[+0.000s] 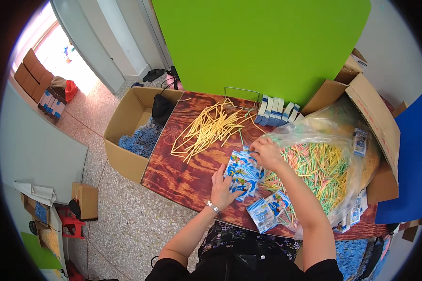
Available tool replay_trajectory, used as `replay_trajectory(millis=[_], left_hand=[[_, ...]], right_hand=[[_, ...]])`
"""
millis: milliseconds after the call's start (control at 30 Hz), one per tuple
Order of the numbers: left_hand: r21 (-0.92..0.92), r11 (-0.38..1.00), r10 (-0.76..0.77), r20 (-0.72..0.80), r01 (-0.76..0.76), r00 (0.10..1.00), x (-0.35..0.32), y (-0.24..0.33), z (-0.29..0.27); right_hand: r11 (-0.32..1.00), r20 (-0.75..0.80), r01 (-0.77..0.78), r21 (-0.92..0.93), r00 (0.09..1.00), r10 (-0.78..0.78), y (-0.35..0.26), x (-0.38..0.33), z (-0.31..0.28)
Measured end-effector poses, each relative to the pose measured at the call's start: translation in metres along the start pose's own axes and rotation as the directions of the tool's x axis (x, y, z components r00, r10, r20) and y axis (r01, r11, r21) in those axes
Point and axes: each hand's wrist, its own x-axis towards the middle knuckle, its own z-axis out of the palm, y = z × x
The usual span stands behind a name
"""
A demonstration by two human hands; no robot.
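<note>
A pile of small blue-and-white printed packets (243, 169) lies near the front middle of the dark red wood-grain table (173, 180). My left hand (224, 188) grips the pile's left side, thumb across the lowest packets and fingers along the edge. At the upper right corner, my right hand (267, 153) has its fingers curled down onto the packets; its fingertips are partly hidden. Two more packets (262, 215) rest near the front edge. Right of my hands, a clear plastic bag (309, 136) lies open, full of thin pink, yellow and green sticks (314, 175).
Loose yellow sticks (213, 126) spread across the table's far left. Flat blue-and-white boxes (276, 111) stand in a row at the back, before a green panel (262, 47). An opened carton (375, 126) surrounds the bag. Left of the table, another carton (124, 161) holds blue wrappers.
</note>
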Motion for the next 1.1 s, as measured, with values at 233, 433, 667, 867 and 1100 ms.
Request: replay_trajectory(millis=[233, 433, 667, 867, 1100], left_hand=[[-0.099, 0.982, 0.17, 0.058, -0.164, 0.984, 0.004, -0.027, 0.01], [-0.617, 0.786, -0.075, -0.031, 0.04, 0.997, -0.021, -0.01, 0.006], [-0.289, 0.941, 0.16, -0.079, -0.177, 0.984, -0.021, -0.006, -0.002], [-0.531, 0.846, -0.012, 0.079, 0.052, 0.997, -0.014, -0.003, 0.012], [-0.211, 0.968, 0.155, 0.067, -0.138, 0.986, -0.024, -0.013, -0.01]], right_hand=[[0.81, -0.056, 0.075, 0.582, 0.997, -0.052, -0.02, -0.017, -0.004], [0.485, 0.11, -0.048, 0.873, 0.989, -0.1, -0.041, -0.073, -0.004], [0.619, 0.202, 0.034, 0.785, 0.93, -0.307, -0.033, -0.099, 0.003], [0.718, 0.032, 0.163, 0.677, 0.968, -0.25, -0.046, -0.088, 0.016], [0.704, -0.057, 0.319, 0.635, 0.928, -0.369, -0.036, -0.094, 0.011]])
